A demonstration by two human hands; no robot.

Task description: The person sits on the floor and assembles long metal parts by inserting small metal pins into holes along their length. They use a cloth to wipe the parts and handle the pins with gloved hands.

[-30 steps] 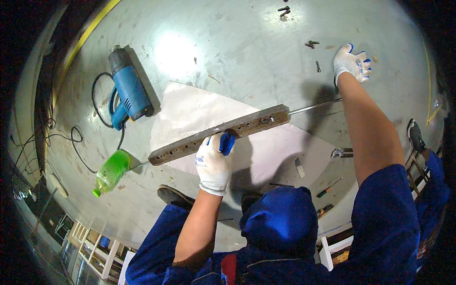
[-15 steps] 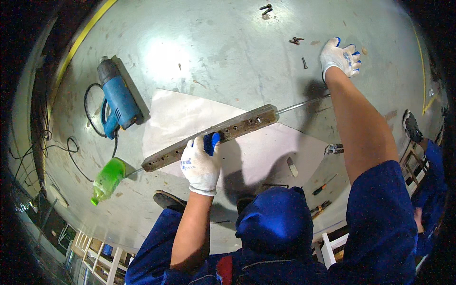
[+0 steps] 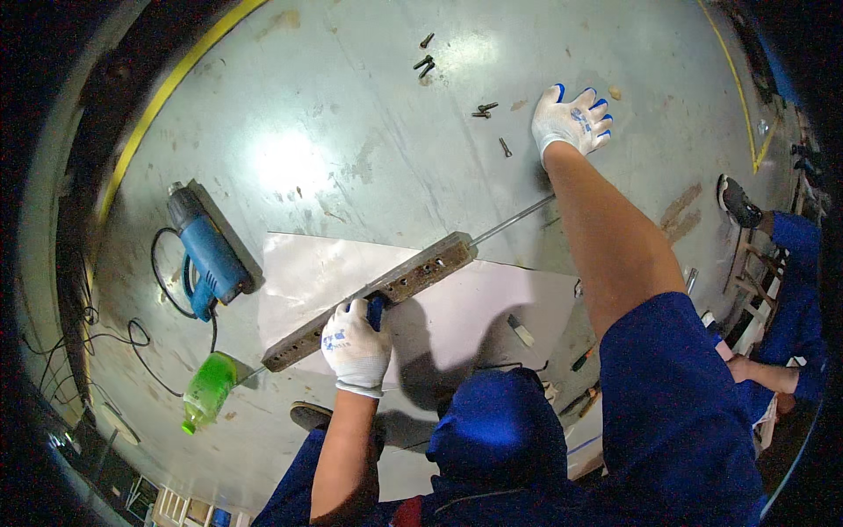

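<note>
My left hand (image 3: 356, 347), in a white glove with blue fingertips, is closed around a long, worn metal bar (image 3: 421, 273) with a row of holes along its side. The bar lies aslant over a pale sheet (image 3: 294, 263). A thin metal rod (image 3: 514, 219) sticks out beyond its far right end and passes under my right forearm. Farther off, my right hand (image 3: 571, 126), gloved alike, is spread out low over the floor with nothing in it; whether it touches is unclear. Left of it lie a single bolt (image 3: 505, 147), a bolt pair (image 3: 484, 111) and several more bolts (image 3: 425, 64).
At left lies a blue heat gun (image 3: 211, 250) with a trailing black cord. A green bottle (image 3: 209, 391) is beside the bar's near end. A scraper-like tool (image 3: 520, 330) rests on the sheet. Another person's blue trouser leg (image 3: 797, 241) and dark shoe (image 3: 738, 202) are at right.
The whole view has shifted, bringing another bolt into sight at the top and a person's bare arm at right. Both my hands keep about the same places relative to the bar and bolts.
</note>
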